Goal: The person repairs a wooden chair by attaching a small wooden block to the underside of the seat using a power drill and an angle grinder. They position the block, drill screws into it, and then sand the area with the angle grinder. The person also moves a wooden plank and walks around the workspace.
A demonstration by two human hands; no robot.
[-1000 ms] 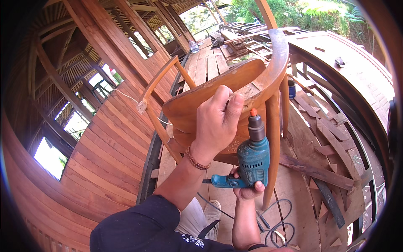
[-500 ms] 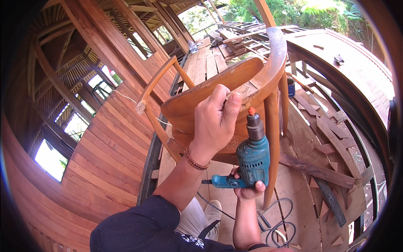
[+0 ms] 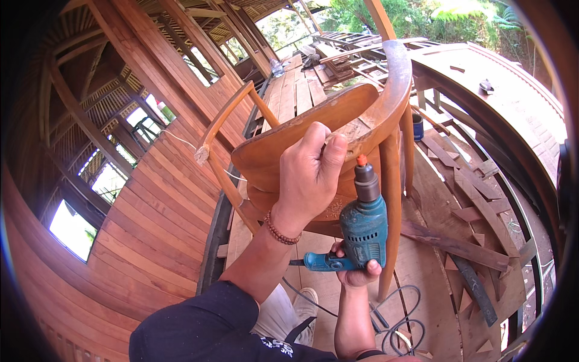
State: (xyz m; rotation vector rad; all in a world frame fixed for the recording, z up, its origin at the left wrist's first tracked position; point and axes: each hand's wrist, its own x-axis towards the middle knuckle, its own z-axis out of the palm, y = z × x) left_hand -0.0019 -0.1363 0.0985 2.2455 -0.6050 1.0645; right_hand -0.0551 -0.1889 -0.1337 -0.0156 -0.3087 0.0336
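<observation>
At four o'clock the right hand [image 3: 357,275] grasps the drill [image 3: 363,223], likely heavy, rigid, best held by its handle [image 3: 317,261], while the left hand [image 3: 309,175] clasps the chair [image 3: 389,108].

Daylight comes strongest from the open far and right sides, where the pale roof [image 3: 500,90] glares nearly white and the trees [image 3: 410,18] look washed out. Far left, the ceiling [image 3: 72,114] is dim, against which a window opening [image 3: 73,229] burns out. A cool sheen lies on the chair [image 3: 398,57]. The drill [image 3: 363,229] and left hand [image 3: 310,175] are evenly lit, without obvious motion blur; distant foliage is softer. Fisheye distortion bows the wall [image 3: 163,199] on the left, and blackness rings the view.
</observation>
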